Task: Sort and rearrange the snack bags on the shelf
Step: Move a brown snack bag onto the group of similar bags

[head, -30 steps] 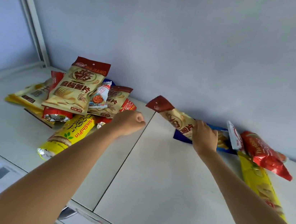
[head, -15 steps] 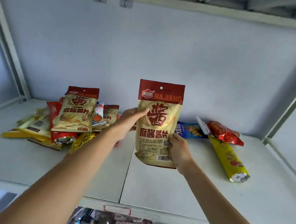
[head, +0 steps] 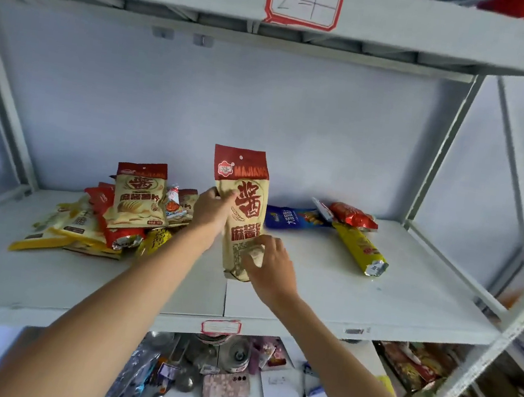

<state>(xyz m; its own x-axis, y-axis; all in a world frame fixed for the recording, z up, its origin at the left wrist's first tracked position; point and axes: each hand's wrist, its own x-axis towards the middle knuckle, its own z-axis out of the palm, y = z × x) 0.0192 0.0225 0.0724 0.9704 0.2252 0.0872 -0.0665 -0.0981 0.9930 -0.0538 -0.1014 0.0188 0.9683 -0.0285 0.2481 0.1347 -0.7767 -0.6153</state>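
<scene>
Both hands hold a bag [head: 246,209] reading "MAJIANG" upright above the shelf [head: 406,304]: left hand [head: 210,213] grips its left edge, right hand [head: 270,266] pinches its bottom. Overhead, a tag [head: 304,0] reads "2-1".

left hand [head: 210,210] and right hand [head: 270,266] gripping tan snack bag [head: 245,216] — upright, above shelf [head: 374,299]
</scene>
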